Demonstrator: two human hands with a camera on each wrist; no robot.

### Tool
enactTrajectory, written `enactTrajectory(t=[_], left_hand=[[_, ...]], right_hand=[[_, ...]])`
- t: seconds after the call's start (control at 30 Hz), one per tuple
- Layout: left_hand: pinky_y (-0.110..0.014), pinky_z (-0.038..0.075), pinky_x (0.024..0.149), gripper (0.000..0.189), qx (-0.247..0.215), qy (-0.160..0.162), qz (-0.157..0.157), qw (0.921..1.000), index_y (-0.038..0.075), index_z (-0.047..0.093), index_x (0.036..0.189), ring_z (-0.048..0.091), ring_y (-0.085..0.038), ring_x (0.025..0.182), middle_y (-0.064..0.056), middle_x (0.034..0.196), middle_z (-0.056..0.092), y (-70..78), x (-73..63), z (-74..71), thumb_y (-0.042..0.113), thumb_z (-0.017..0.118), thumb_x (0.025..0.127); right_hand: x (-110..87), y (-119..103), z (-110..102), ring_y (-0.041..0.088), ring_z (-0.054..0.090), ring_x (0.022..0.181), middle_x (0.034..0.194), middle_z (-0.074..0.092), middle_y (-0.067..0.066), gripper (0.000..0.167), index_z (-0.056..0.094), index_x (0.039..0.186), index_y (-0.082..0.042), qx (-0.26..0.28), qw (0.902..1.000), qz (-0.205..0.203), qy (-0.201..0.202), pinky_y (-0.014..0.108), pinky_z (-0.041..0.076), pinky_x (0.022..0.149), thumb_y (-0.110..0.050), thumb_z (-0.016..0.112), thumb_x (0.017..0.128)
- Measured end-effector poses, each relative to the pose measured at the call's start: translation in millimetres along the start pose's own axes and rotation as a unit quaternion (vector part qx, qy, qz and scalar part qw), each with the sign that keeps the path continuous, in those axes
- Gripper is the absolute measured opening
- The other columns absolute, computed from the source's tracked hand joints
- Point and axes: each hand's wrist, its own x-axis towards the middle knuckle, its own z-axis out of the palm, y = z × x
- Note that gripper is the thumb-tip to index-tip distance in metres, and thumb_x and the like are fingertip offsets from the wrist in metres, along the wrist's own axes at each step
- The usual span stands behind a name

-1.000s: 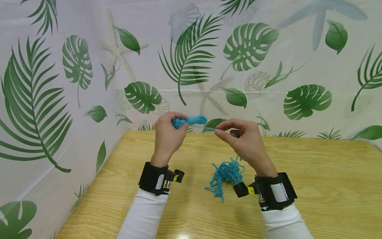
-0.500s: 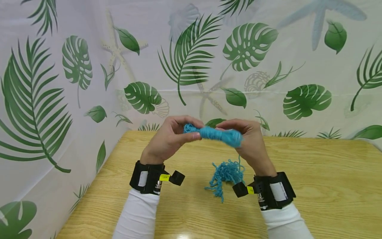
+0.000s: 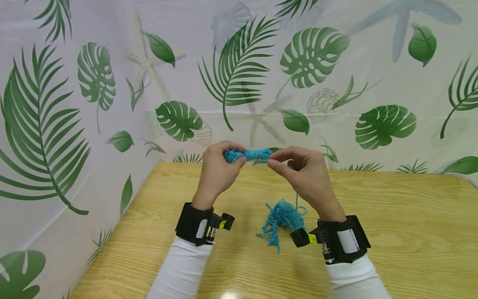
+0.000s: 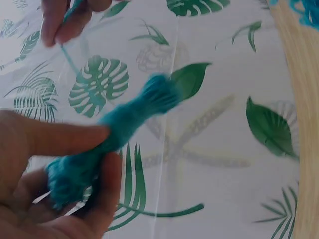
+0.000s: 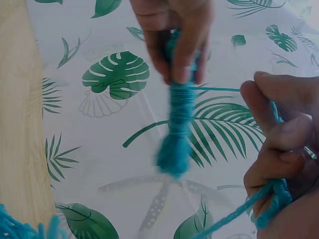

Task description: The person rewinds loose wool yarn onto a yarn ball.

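Note:
My left hand [image 3: 220, 170] grips one end of a blue yarn bundle [image 3: 257, 155], thumb on one side and fingers on the other. Yarn is wound round the bundle's middle, and its looped far end sticks out beyond the fingers. A thin strand [image 5: 219, 89] runs taut from the bundle to my right hand [image 3: 310, 178], which pinches it between thumb and forefinger. More of the yarn threads through the curled fingers of that hand in the right wrist view. From there it drops to a loose blue yarn pile [image 3: 284, 216] on the table below.
The wood-grain table [image 3: 149, 249] stretches under both hands. Behind it and along the left hangs a white sheet [image 3: 239, 91] printed with green leaves and starfish. Each wrist wears a black strap [image 3: 194, 224] with a small camera.
The left hand has turned the bundle: half a second ago its looped end swung toward the right hand, and now it lies level again. The right hand stays nearly in place.

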Motion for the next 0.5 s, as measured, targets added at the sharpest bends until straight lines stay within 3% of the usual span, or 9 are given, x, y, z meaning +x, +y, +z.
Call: enactTrajectory(t=[0.07, 0.13, 0.2, 0.3, 0.4, 0.5], left_hand=[[-0.032, 0.05, 0.069, 0.013, 0.021, -0.078, -0.014, 0.9967, 0.001, 0.076, 0.104, 0.061, -0.023, 0.076, -0.012, 0.104, 0.069, 0.0, 0.5, -6.1, 0.0, 0.076, 0.09], [-0.032, 0.051, 0.071, 0.012, 0.012, -0.166, -0.023, 0.9857, 0.002, 0.076, 0.102, 0.062, -0.021, 0.08, -0.008, 0.103, 0.069, -0.2, 1.5, -12.5, 0.001, 0.077, 0.09], [-0.032, 0.053, 0.073, 0.011, -0.03, -0.249, -0.02, 0.9679, 0.001, 0.076, 0.101, 0.061, -0.02, 0.081, -0.007, 0.101, 0.07, -0.5, 2.8, -19.1, 0.0, 0.077, 0.09], [-0.034, 0.055, 0.077, 0.011, -0.145, -0.338, 0.009, 0.9299, -0.002, 0.075, 0.102, 0.062, -0.021, 0.083, -0.01, 0.1, 0.07, -1.4, 3.8, -26.3, -0.003, 0.075, 0.091], [-0.035, 0.055, 0.079, 0.011, -0.278, -0.359, 0.042, 0.8899, 0.001, 0.075, 0.103, 0.061, -0.023, 0.085, -0.012, 0.1, 0.069, -1.1, 2.8, -28.8, 0.001, 0.075, 0.092], [-0.032, 0.053, 0.084, 0.015, -0.396, -0.315, 0.053, 0.8609, 0.009, 0.076, 0.105, 0.06, -0.021, 0.091, -0.008, 0.106, 0.067, 2.7, 0.7, -25.4, 0.014, 0.079, 0.092]], right_hand=[[0.2, 0.0, -3.9, 0.017, 0.047, 0.052, 0.096, 0.071, 0.009, 0.009, 0.076, 0.103, 0.0, 0.013, 0.9998, -0.001, 0.017, 0.03, 0.037, 0.05, -0.003, 0.073, 0.095], [0.5, 0.0, -7.3, 0.017, 0.046, 0.052, 0.096, 0.07, 0.01, 0.01, 0.076, 0.103, 0.001, 0.027, 0.9991, 0.001, 0.033, 0.029, 0.036, 0.05, -0.003, 0.073, 0.095], [1.1, -0.1, -9.4, 0.016, 0.046, 0.054, 0.096, 0.07, 0.01, 0.011, 0.075, 0.103, 0.002, 0.041, 0.9982, 0.004, 0.045, 0.029, 0.035, 0.05, -0.004, 0.073, 0.095], [1.3, -0.3, -10.6, 0.016, 0.045, 0.055, 0.096, 0.069, 0.012, 0.011, 0.075, 0.103, 0.004, 0.062, 0.9966, 0.002, 0.054, 0.028, 0.033, 0.049, -0.003, 0.072, 0.095], [1.5, 0.6, -8.5, 0.016, 0.043, 0.055, 0.092, 0.069, 0.013, 0.009, 0.074, 0.102, 0.005, 0.085, 0.9955, -0.011, 0.041, 0.027, 0.032, 0.049, 0.001, 0.071, 0.095], [1.7, 1.9, -3.4, 0.016, 0.046, 0.056, 0.085, 0.068, 0.012, 0.009, 0.073, 0.102, 0.007, 0.104, 0.9943, -0.019, 0.016, 0.026, 0.035, 0.049, 0.006, 0.069, 0.094]])
